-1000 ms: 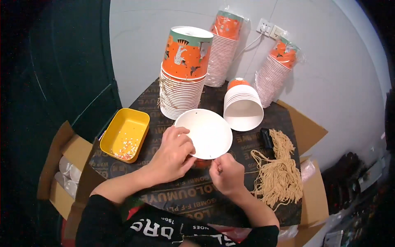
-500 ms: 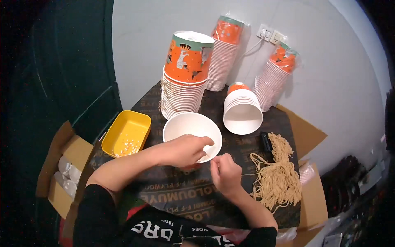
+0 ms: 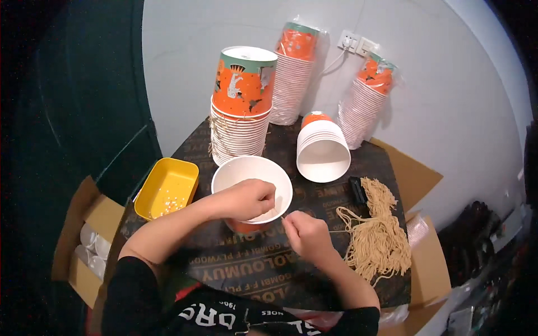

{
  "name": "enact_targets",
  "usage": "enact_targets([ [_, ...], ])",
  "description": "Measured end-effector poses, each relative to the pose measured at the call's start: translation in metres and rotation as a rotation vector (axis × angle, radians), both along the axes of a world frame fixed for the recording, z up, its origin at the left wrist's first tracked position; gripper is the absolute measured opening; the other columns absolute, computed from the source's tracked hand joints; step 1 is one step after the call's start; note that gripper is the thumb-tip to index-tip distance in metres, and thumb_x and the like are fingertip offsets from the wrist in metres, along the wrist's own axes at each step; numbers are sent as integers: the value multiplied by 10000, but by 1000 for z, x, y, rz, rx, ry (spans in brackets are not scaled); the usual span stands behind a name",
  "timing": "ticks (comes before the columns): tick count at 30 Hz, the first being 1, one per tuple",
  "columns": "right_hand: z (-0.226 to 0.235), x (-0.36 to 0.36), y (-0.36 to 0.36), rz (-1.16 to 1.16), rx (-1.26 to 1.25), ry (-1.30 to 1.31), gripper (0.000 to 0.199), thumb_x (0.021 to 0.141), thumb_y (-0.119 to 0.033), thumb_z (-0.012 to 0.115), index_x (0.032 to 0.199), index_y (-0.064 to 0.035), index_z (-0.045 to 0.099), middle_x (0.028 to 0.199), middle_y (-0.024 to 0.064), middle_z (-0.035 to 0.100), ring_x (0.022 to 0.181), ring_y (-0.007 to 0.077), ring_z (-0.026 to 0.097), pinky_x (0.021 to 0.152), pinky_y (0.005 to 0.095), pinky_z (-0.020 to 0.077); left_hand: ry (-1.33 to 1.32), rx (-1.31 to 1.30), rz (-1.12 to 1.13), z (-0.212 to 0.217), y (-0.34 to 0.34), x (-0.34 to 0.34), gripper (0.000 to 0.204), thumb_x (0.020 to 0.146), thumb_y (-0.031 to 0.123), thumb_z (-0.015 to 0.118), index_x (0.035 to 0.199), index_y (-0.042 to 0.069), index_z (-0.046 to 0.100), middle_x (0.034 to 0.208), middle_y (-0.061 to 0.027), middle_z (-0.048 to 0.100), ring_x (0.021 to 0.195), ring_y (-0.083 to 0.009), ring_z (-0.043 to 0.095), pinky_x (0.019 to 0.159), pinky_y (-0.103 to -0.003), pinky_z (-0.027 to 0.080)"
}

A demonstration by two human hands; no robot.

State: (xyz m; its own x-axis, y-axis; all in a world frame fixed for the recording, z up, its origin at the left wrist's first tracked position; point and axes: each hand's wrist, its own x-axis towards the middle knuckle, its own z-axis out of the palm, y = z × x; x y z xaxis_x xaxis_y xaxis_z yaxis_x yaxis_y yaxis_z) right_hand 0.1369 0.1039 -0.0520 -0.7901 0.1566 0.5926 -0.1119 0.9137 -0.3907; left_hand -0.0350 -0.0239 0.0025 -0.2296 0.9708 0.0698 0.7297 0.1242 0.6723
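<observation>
A paper bucket [image 3: 228,175], white inside and orange outside, stands upright before me with its mouth up. My left hand [image 3: 249,200] reaches over its near rim, fingers curled together inside; what they hold, if anything, is hidden. Just outside the rim on the right, my right hand [image 3: 308,234] is closed in a pinch on a thin tan string. A short piece of it shows at the fingertips near the rim, and a strand trails from behind the hand toward a bundle of tan strings [image 3: 380,249] on the table.
Behind the bucket rises a tall upside-down stack of orange buckets [image 3: 244,84] with strings hanging from it. A few nested buckets [image 3: 323,159] lie sideways. Wrapped stacks [image 3: 291,84] lean on the wall. A yellow tray [image 3: 178,182] holds small white bits. An open carton [image 3: 84,274] sits left.
My left hand has turned, its fingers curling in more deeply. The right hand still pinches by the rim. The whole view has shifted slightly.
</observation>
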Motion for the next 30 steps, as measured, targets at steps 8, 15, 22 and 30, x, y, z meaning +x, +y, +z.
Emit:
enact_targets([
  [8, -3, -1, -18, 154, 89, 6, 74, 857, -97, 615, 844, -40, 570, 732, 132, 580, 638, 321, 621, 547, 410, 503, -351, 149, -98, -14, -2, 7, 185, 807, 80, 599, 653, -8, 549, 633, -60, 581, 610, -121, 512, 626, -298, 454],
  [15, -8, 2, -24, 153, 67, -60, 73, 823, -52, 638, 894, -40, 624, 799, 147, 597, 693, 329, 618, 589, 407, 493, -645, 114, -138, -1, -5, 16, 143, 844, 30, 598, 706, -3, 587, 643, -32, 605, 597, -83, 546, 572, -250, 447],
  [22, 34, 19, -14, 128, 5, 10, 23, 851, -66, 597, 867, -49, 599, 770, 133, 585, 688, 322, 620, 581, 401, 502, -646, 8, -106, 1, -3, 14, 114, 851, -9, 593, 739, -15, 613, 625, -25, 583, 515, -68, 500, 485, -235, 406],
  [30, 30, 15, -4, 77, -130, 158, 81, 825, -6, 640, 903, -16, 619, 784, 138, 601, 641, 322, 617, 556, 377, 491, -619, -35, -162, 8, 1, 19, 30, 841, 5, 652, 824, -14, 636, 701, 3, 595, 608, -63, 521, 543, -219, 426],
])
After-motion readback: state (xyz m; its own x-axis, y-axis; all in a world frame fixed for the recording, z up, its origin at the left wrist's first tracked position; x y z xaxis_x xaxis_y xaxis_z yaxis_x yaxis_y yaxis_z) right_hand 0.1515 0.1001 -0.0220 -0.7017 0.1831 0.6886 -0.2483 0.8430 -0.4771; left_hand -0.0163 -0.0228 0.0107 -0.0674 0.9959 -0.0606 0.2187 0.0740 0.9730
